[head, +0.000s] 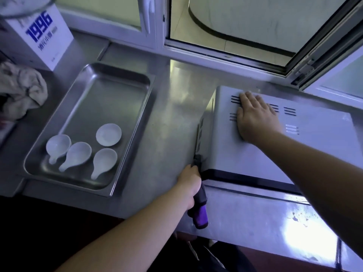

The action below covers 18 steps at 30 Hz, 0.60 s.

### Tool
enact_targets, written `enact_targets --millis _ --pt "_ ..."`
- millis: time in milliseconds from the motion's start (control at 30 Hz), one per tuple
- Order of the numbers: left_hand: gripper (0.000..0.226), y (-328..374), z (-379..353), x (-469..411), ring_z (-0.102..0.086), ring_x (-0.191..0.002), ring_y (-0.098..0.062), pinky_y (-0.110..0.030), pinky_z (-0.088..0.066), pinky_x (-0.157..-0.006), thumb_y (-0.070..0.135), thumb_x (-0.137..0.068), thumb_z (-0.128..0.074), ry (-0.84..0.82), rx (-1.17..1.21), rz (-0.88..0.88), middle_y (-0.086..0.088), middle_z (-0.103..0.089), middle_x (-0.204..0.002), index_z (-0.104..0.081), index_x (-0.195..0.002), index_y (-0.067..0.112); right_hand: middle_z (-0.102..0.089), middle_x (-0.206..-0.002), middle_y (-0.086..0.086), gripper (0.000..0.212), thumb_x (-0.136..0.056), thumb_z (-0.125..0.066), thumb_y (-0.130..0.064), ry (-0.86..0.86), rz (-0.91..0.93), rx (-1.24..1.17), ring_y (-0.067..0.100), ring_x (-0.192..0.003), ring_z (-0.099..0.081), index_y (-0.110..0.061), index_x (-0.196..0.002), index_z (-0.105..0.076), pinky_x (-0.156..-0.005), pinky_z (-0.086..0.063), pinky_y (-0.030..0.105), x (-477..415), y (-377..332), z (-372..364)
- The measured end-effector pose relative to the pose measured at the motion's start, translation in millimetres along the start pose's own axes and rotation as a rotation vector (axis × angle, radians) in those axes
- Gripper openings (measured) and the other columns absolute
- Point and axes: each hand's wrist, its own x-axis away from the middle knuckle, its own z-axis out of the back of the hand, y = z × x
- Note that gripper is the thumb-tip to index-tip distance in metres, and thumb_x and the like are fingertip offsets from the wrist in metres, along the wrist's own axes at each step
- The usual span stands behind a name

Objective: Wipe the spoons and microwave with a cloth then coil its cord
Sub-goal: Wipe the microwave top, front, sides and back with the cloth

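On the steel counter, the microwave sits at the right under an open window. The right hand lies flat on its top over the vents, fingers straight and pressing. The left hand is curled around a dark, purple-ended piece at the oven's front left corner. This is probably the cord or its plug, though it is too blurred to be sure.

Four white spoons lie in a tray well to the left. The cloth is crumpled beyond the tray, in neither hand. Wiping therefore looks done and coiling looks like the step in hand.

To do it well, the flat palm should bear down so the oven does not slide while the left hand draws the cord clear of the corner. Loops should be even and loose, with no sharp bend at the plug end. The cord should stay close to the oven's side, away from the tray.
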Motion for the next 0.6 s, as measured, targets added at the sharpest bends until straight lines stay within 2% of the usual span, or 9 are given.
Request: enact_targets --millis 100,167,233,267,367,433,500,567,600 --pt "0.028 12 -2 29 -0.065 -0.095 -0.029 -0.039 -0.052 -0.092 0.030 -0.092 -0.047 0.043 0.058 -0.058 -0.007 -0.072 -0.103 -0.072 -0.101 0.021 -0.022 -0.169 -0.004 0.058 -0.105 -0.024 -0.044 -0.057 0.000 -0.104 0.022 -0.156 -0.017 -0.026 -0.159 -0.027 -0.126 -0.017 0.045 2 0 4" --pt "0.027 19 -5 47 -0.068 -0.103 -0.028 -0.043 -0.053 -0.100 0.031 -0.093 -0.049 0.077 0.092 -0.128 -0.004 -0.074 -0.107 -0.073 -0.102 0.025 -0.040 -0.158 0.003 0.055 -0.100 -0.027 -0.046 -0.069 0.028 -0.202 0.026 -0.147 -0.032 -0.020 -0.145 -0.044 -0.120 -0.030 0.047 11 0 10" --pt "0.023 26 -9 61 -0.069 -0.105 -0.024 -0.039 -0.055 -0.097 0.028 -0.098 -0.048 0.095 0.138 -0.230 0.002 -0.074 -0.105 -0.072 -0.098 0.025 -0.053 -0.144 0.009 0.044 -0.101 -0.036 -0.041 -0.108 0.054 -0.265 0.029 -0.135 -0.043 -0.015 -0.131 -0.054 -0.113 -0.036 0.044 28 1 16" --pt "0.024 29 -11 68 -0.069 -0.103 -0.019 -0.035 -0.055 -0.093 0.026 -0.102 -0.047 0.103 0.151 -0.291 0.008 -0.073 -0.102 -0.070 -0.097 0.026 -0.055 -0.141 0.011 0.040 -0.103 -0.040 -0.038 -0.126 0.075 -0.287 0.030 -0.133 -0.045 -0.014 -0.130 -0.056 -0.111 -0.037 0.041 39 2 18" --pt "0.029 42 -21 94 -0.065 -0.097 0.002 -0.016 -0.048 -0.080 0.017 -0.109 -0.042 0.115 0.278 -0.438 0.026 -0.069 -0.095 -0.067 -0.102 0.031 -0.058 -0.141 0.012 0.043 -0.104 -0.047 -0.037 -0.150 0.146 -0.394 0.029 -0.130 -0.051 -0.013 -0.139 -0.055 -0.109 -0.039 0.037 76 8 31" --pt "0.029 48 -32 115 -0.066 -0.092 0.008 -0.007 -0.047 -0.073 0.015 -0.110 -0.040 0.112 0.315 -0.526 0.026 -0.068 -0.101 -0.065 -0.109 0.029 -0.062 -0.135 0.005 0.042 -0.104 -0.049 -0.039 -0.172 0.167 -0.553 0.021 -0.120 -0.058 -0.018 -0.140 -0.056 -0.103 -0.044 0.033 104 17 42" --pt "0.027 48 -47 133 -0.070 -0.088 0.006 -0.010 -0.052 -0.072 0.021 -0.110 -0.043 0.068 0.300 -0.581 0.019 -0.074 -0.105 -0.068 -0.114 0.028 -0.066 -0.126 -0.002 0.038 -0.103 -0.051 -0.042 -0.223 0.184 -0.763 0.015 -0.109 -0.062 -0.025 -0.136 -0.057 -0.102 -0.048 0.035 133 29 53" --pt "0.027 43 -68 150 -0.073 -0.094 -0.003 -0.020 -0.056 -0.079 0.025 -0.109 -0.045 0.027 0.264 -0.595 0.013 -0.077 -0.109 -0.070 -0.118 0.030 -0.069 -0.119 -0.003 0.035 -0.101 -0.052 -0.046 -0.285 0.171 -1.025 0.015 -0.101 -0.068 -0.033 -0.133 -0.058 -0.100 -0.054 0.046 161 42 63" --pt "0.027 39 -81 159 -0.073 -0.096 -0.008 -0.025 -0.058 -0.081 0.025 -0.108 -0.045 0.012 0.253 -0.606 0.009 -0.077 -0.111 -0.070 -0.120 0.030 -0.069 -0.118 -0.001 0.033 -0.102 -0.053 -0.045 -0.335 0.142 -1.162 0.016 -0.098 -0.070 -0.035 -0.133 -0.057 -0.098 -0.056 0.047 174 51 68"
